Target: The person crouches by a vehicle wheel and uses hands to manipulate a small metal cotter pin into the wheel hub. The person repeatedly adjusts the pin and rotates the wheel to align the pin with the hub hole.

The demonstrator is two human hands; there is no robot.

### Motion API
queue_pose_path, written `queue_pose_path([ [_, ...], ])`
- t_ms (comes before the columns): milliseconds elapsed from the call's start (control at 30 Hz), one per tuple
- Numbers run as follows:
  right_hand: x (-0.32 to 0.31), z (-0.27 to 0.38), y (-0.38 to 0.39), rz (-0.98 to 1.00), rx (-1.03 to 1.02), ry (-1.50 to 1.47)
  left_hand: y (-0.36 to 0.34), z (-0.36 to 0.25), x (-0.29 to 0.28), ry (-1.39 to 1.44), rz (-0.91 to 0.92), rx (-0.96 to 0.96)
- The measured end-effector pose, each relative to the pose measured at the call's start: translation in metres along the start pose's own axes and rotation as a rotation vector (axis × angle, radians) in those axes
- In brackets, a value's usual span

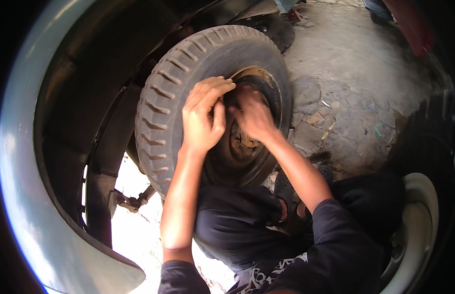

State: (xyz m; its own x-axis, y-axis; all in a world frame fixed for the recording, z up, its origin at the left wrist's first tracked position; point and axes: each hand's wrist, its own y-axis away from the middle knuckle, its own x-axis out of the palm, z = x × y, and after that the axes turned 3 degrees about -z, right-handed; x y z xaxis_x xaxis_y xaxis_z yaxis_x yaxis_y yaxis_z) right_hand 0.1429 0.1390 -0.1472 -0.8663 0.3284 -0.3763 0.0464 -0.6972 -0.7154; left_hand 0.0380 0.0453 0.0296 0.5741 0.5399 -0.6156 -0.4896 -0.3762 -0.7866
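A black tyre [159,93] with deep tread blocks stands upright in front of me, mounted on a dark, rusty wheel rim [259,73]. My left hand [204,115] lies at the tyre's sidewall beside the rim, its fingers stretched out and its thumb apart. My right hand [254,110] reaches into the hollow of the rim, above the rusty hub [244,144]. Motion smears the right fingers, so whether they hold anything cannot be seen. Part of the hub is hidden behind that hand and wrist.
A pale, shiny fender [21,161] curves round the dark wheel well on the left. Worn stone and concrete ground [345,59] spreads to the right, with small litter on it. My knees and sandals [283,188] are close below the wheel. A pale wheel rim [418,220] is at lower right.
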Motion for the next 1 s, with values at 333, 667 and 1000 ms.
queue_pose_path([
  [333, -0.011, -0.009, 0.025, -0.012, -0.041, -0.329, -0.002, 0.001, -0.005, 0.016, -0.059, 0.009],
  [667, -0.007, 0.081, 0.047, 0.06, -0.212, -0.052, -0.002, 0.006, -0.028, -0.097, -0.16, 0.031],
  [1000, -0.011, 0.087, 0.061, 0.134, -0.237, -0.031, 0.001, 0.004, -0.028, -0.091, -0.154, 0.008],
])
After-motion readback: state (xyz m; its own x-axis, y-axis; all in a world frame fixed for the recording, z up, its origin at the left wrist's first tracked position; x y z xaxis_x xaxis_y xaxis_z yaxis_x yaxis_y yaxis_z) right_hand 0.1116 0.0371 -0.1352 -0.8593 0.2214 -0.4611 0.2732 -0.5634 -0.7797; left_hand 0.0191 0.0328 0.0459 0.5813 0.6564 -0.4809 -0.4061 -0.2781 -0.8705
